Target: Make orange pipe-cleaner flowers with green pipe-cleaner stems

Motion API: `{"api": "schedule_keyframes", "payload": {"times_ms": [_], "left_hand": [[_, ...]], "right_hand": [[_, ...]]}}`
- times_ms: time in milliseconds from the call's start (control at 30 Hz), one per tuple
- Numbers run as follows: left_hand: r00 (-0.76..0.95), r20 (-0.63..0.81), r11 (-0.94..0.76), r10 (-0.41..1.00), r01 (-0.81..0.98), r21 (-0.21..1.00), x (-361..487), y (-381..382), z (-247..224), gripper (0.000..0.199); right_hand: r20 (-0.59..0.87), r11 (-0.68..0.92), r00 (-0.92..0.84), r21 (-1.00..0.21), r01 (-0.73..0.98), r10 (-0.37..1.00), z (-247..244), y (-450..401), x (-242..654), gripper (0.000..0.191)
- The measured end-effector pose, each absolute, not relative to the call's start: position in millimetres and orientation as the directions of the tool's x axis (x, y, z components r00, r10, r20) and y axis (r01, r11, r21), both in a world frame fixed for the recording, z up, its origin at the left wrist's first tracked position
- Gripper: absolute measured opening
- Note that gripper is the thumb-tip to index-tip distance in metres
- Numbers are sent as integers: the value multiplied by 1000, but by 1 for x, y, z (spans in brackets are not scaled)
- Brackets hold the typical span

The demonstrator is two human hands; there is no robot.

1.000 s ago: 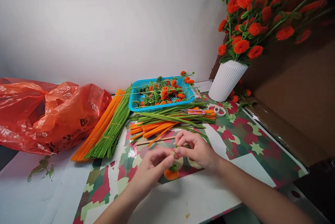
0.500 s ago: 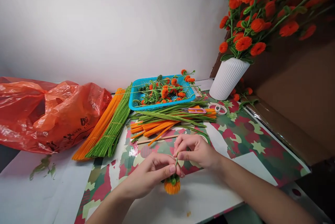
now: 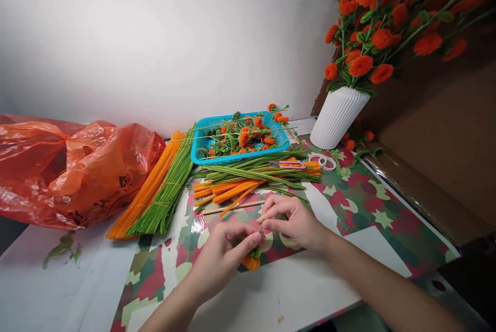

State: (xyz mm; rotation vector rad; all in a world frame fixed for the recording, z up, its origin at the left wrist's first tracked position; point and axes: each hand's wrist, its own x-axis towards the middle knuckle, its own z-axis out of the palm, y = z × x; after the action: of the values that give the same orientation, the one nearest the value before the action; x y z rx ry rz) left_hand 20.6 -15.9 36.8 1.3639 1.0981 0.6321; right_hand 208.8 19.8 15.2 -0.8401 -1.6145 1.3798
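Observation:
An orange fuzzy flower (image 3: 251,262) with a green base hangs head down just below my fingers, partly hidden by my left hand. My left hand (image 3: 231,245) is closed on its short green stem near the base. Above and to the right, the thumb and fingertips of my right hand (image 3: 289,221) pinch the upper end of the same stem. The fingertips of both hands are almost touching.
Behind are a blue basket (image 3: 240,157) of small flowers, loose green and orange stems (image 3: 236,187), pink-handled snips (image 3: 292,165) and white rings (image 3: 328,163). A red bag (image 3: 96,171) lies left; a white vase (image 3: 339,117) stands right.
The flower has risen slightly and tilted, and more of it is now behind my left hand. My left hand has turned a little, its fingertips moving up nearer my right hand.

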Motion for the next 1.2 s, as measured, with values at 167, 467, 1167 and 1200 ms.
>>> {"api": "schedule_keyframes", "payload": {"times_ms": [167,467,1167,1200], "left_hand": [[649,-362,433,669,56,899,16,-14,37,36],[199,-145,66,969,355,933,28,-18,39,28],[471,-273,235,839,139,962,20,-13,34,40],[512,-298,290,806,98,952,19,-12,34,39]], "right_hand": [[196,170,-527,-981,-97,827,16,20,212,15],[187,242,-425,-967,77,886,20,20,210,17],[227,321,-528,-942,94,819,23,18,214,8],[231,326,-541,-942,86,809,23,18,215,8]]}}
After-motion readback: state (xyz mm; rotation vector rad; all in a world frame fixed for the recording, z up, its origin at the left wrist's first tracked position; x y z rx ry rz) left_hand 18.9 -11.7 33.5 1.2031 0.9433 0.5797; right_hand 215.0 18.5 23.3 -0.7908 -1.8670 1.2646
